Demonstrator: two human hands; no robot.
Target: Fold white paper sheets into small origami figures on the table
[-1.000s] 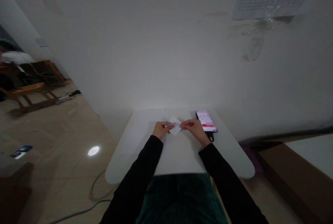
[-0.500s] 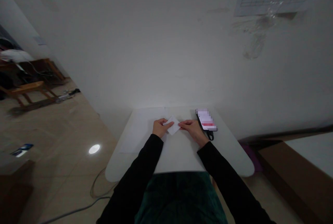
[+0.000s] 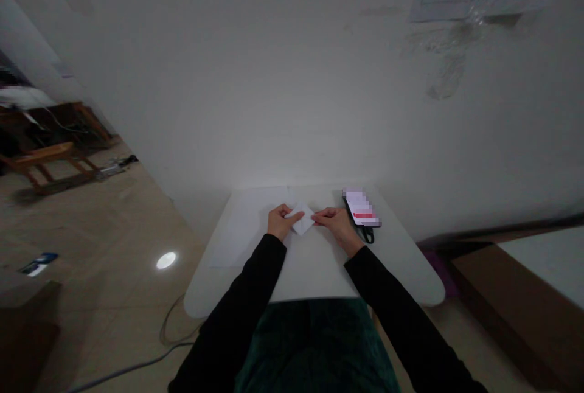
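The left hand (image 3: 283,222) and right hand (image 3: 336,225) pinch the white paper (image 3: 302,219) in nearly closed fingers; a loosened grip could let it slip toward the phone (image 3: 362,208) at one o'clock.

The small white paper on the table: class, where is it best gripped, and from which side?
Probably by its left and right corners, coming in from both sides, as the left hand and right hand do. The small white paper sits as a diamond, so those corners stick out for a thumb-and-finger pinch.

Plain room: tiled floor (image 3: 100,235), stained wall (image 3: 447,70)
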